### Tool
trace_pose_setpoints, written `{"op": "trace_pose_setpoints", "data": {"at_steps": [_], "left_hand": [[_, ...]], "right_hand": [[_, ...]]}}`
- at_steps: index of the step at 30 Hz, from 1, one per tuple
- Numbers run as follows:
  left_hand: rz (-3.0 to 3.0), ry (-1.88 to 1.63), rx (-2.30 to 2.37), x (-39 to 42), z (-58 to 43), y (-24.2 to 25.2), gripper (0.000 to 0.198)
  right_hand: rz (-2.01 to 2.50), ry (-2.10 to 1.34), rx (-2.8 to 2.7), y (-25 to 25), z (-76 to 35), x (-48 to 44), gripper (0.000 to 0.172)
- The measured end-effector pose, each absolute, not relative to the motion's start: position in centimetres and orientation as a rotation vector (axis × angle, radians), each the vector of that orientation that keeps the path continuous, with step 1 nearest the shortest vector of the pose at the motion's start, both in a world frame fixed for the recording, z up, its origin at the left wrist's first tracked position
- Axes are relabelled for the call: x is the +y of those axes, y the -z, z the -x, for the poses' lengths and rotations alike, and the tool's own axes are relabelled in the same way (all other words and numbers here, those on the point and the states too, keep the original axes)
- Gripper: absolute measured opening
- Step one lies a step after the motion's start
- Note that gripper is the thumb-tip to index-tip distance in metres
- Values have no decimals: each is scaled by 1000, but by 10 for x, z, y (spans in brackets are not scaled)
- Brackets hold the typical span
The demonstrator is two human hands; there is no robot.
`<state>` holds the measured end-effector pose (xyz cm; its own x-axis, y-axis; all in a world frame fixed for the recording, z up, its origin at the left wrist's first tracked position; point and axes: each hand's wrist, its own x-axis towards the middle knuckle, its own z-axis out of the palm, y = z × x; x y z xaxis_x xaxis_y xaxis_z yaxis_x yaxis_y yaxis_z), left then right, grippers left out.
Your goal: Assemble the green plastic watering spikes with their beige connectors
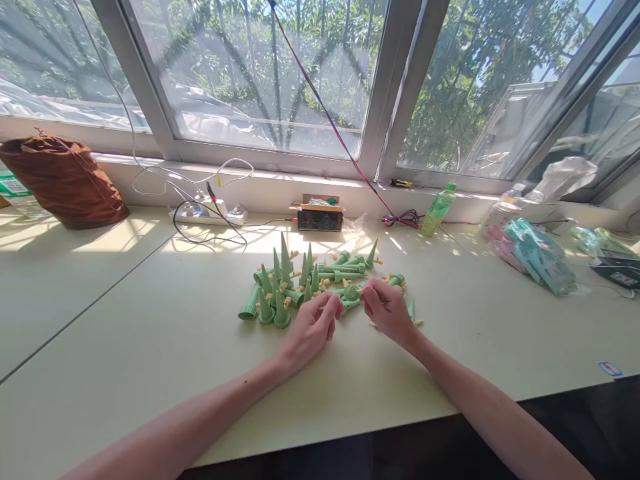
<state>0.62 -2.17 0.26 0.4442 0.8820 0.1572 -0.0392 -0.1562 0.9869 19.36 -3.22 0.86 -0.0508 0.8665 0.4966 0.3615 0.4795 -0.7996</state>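
Several green plastic plant-watering spikes (pixel 281 311) with small pale-yellow valves are heaped on the pale table (pixel 165 353); some stand point up, others lie on their sides. My right hand (pixel 385 308) is closed at the right of the heap, its fingertips pinched at the pale-yellow end of a green watering spike (pixel 351 292). Just left of it, my left hand (pixel 314 325) is closed with thumb and fingers pressed together. Whatever it may hold is hidden. The two hands are apart, and both partly cover the spikes behind them.
Behind the heap stands a black digital clock box (pixel 320 219). A power strip (pixel 213 210) with cables, a brown cloth bag (pixel 63 180), a green bottle (pixel 438 210) and coiled wire (pixel 404 218) line the window side. Plastic-wrapped packets (pixel 540 257) lie right.
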Motion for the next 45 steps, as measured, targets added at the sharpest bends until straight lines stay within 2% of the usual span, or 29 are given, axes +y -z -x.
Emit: {"op": "trace_pose_setpoints", "data": {"at_steps": [2,5,11,26,36,45], "left_hand": [[-1497,-928,756,-21,-5,-4,55],[-1484,-891,753,-20,-4,-6,57],[-1486,-864,697,-19,-2,-6,51],[-1590,-873,686,-20,-2,-2,29],[-1702,-1067,663,-21,-6,-3,20],[-1725,-1089,728,-24,-7,0,24]], "right_hand": [[1058,-592,-1731,-10,-194,-33,46],[1030,-601,-1826,-12,-193,-35,43],[966,-609,-1842,-11,-194,-35,39],[1013,-604,-1769,-13,-191,-34,51],[1025,-561,-1797,-19,-188,-37,51],[1075,-551,-1769,-16,-186,-36,50]]}}
